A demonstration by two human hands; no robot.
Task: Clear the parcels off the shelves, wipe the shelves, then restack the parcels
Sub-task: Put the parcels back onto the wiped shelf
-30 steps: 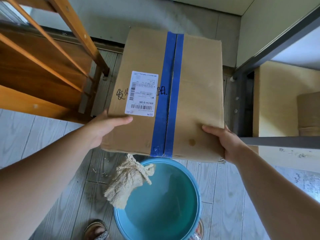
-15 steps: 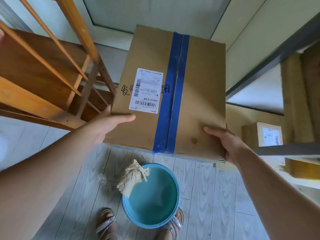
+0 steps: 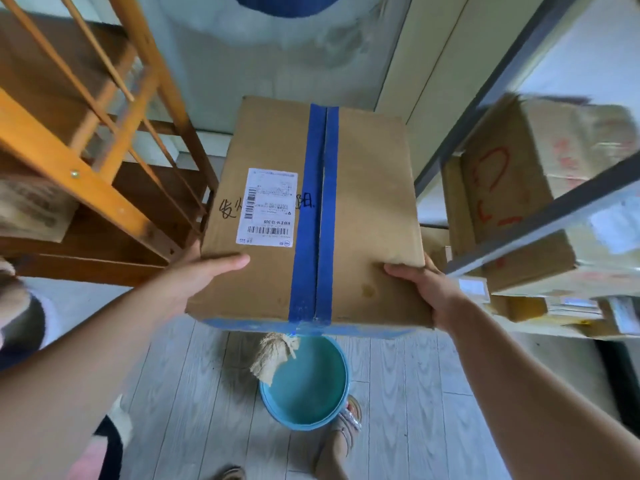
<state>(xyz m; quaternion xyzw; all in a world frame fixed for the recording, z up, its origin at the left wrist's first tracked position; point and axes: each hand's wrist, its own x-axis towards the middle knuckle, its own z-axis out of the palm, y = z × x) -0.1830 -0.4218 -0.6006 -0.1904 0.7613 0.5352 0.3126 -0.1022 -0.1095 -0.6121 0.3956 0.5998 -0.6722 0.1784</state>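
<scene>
I carry a large cardboard parcel (image 3: pixel 367 209) sealed with a blue tape stripe and bearing a white shipping label, held in the air in front of me. My left hand (image 3: pixel 204 271) grips its near left corner, thumb on top. My right hand (image 3: pixel 422 289) grips the near right corner, thumb on top, fingers hidden beneath. To the right stands a grey metal shelf rack (image 3: pixel 540 216) with several cardboard parcels (image 3: pixel 512 181) on it, one marked in red. A beige cloth (image 3: pixel 273 358) hangs over the rim of a blue basin (image 3: pixel 304 389) on the floor below the parcel.
A wooden ladder-like frame (image 3: pixel 104 188) fills the left side, with a box (image 3: pixel 31 209) resting on it. The floor is grey wood-look planks. My sandalled feet (image 3: pixel 343 431) stand beside the basin. Pale wall panels lie behind the parcel.
The parcel has risen higher from the floor and the view has tilted up. More of the rack's parcels have come into sight on the right, and the basin appears farther below.
</scene>
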